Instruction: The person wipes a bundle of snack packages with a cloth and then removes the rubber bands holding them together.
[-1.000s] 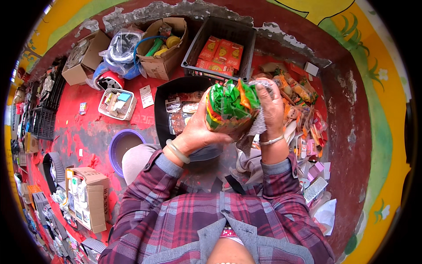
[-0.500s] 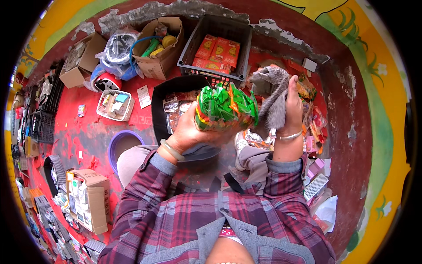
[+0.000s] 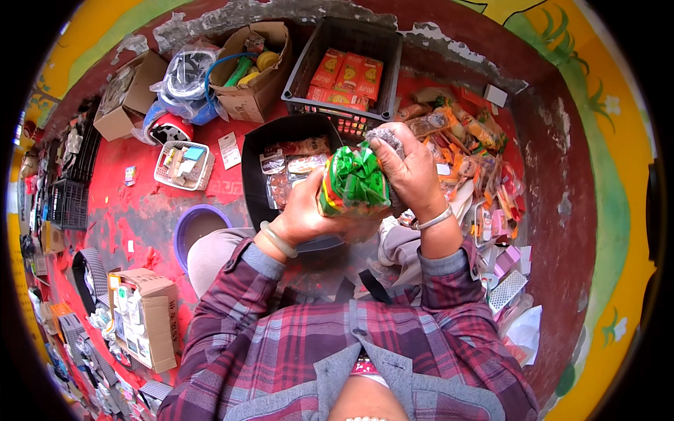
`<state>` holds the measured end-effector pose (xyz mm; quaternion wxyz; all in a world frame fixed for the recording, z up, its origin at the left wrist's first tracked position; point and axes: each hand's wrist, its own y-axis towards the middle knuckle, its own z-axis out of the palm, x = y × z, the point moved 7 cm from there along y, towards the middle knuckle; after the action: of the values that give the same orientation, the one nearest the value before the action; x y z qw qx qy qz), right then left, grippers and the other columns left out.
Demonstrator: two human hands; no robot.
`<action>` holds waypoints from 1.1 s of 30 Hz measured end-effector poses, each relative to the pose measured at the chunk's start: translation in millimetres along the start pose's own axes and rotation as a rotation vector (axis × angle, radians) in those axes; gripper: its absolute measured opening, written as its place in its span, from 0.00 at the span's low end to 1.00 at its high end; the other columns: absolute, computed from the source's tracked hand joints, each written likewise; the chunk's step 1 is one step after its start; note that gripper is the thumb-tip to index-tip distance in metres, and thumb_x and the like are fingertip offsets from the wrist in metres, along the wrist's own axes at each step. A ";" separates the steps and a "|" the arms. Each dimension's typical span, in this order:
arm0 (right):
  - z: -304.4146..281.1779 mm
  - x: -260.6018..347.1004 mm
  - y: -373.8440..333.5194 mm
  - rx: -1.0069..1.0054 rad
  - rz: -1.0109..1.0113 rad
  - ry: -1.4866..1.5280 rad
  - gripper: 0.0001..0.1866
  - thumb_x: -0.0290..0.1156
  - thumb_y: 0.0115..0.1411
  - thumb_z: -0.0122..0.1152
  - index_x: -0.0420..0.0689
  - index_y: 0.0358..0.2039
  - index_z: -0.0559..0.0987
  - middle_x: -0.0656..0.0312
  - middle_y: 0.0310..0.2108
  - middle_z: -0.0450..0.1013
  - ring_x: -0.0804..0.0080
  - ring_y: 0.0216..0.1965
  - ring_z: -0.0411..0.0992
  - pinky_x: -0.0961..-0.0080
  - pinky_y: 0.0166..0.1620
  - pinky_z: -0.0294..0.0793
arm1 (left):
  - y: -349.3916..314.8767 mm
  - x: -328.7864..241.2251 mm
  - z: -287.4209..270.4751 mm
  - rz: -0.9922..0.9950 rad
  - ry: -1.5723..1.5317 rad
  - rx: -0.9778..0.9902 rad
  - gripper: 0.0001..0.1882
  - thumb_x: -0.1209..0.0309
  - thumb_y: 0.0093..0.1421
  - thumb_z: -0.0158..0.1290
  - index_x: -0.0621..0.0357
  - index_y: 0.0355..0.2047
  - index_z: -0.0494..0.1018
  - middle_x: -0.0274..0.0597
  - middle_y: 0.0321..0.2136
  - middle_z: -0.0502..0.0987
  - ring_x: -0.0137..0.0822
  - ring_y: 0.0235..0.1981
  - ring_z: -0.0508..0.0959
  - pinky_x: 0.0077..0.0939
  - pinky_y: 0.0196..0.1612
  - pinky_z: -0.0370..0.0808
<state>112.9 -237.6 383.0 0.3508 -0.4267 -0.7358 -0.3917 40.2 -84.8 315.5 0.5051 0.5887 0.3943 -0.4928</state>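
My left hand (image 3: pixel 302 210) is closed round a shiny green plastic food packet (image 3: pixel 357 177) with some yellow and orange along its edge. Bunched in my right hand (image 3: pixel 414 172) is a grey cloth (image 3: pixel 392 135), pressed against the packet's right side. The fingers of that hand curl over the cloth, and its lower part is mostly hidden. Just beyond my left hand stands a black bin (image 3: pixel 258 151) with several packaged goods inside. Both hands are held in front of my body, above my knees.
Beyond the bin stands a dark crate (image 3: pixel 295 91) with orange boxes. A heap of snack packets (image 3: pixel 467 140) lies at the right. To the left are a purple basin (image 3: pixel 184 242), a white basket (image 3: pixel 200 175), and cardboard boxes (image 3: pixel 256 98). A painted wall (image 3: pixel 562 210) curves along the right.
My right hand has come left and closed, bringing the grey cloth from beside the packet onto its right side. The packet has turned slightly in my left hand.
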 end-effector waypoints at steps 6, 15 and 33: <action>-5.7 -33.9 1.6 0.057 0.217 0.331 0.15 0.41 0.62 0.60 0.40 0.35 0.78 0.69 0.27 0.73 0.84 0.28 0.67 0.84 0.33 0.66 | -2.7 -25.8 7.8 0.326 0.416 -0.002 0.34 0.61 0.39 0.70 0.62 0.45 0.70 0.49 0.35 0.76 0.51 0.37 0.77 0.37 0.43 0.73; -52.9 -55.3 9.5 -0.134 0.426 0.896 0.30 0.57 0.67 0.40 0.41 0.51 0.70 0.47 0.44 0.75 0.65 0.39 0.77 0.71 0.38 0.79 | 2.5 -24.2 6.5 0.141 0.108 0.030 0.38 0.69 0.42 0.70 0.63 0.52 0.65 0.44 0.45 0.75 0.38 0.46 0.76 0.32 0.51 0.71; -7.9 -56.2 5.6 -0.236 0.213 0.575 0.15 0.37 0.66 0.54 0.38 0.42 0.77 0.65 0.34 0.76 0.80 0.35 0.73 0.82 0.41 0.73 | 4.0 -0.8 -6.2 -0.056 -0.066 -0.061 0.44 0.67 0.40 0.71 0.61 0.57 0.64 0.40 0.50 0.73 0.31 0.50 0.72 0.28 0.55 0.67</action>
<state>141.3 -262.5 340.2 0.5315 -0.4107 -0.5073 -0.5398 45.1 -79.4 317.2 0.5213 0.5452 0.4086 -0.5138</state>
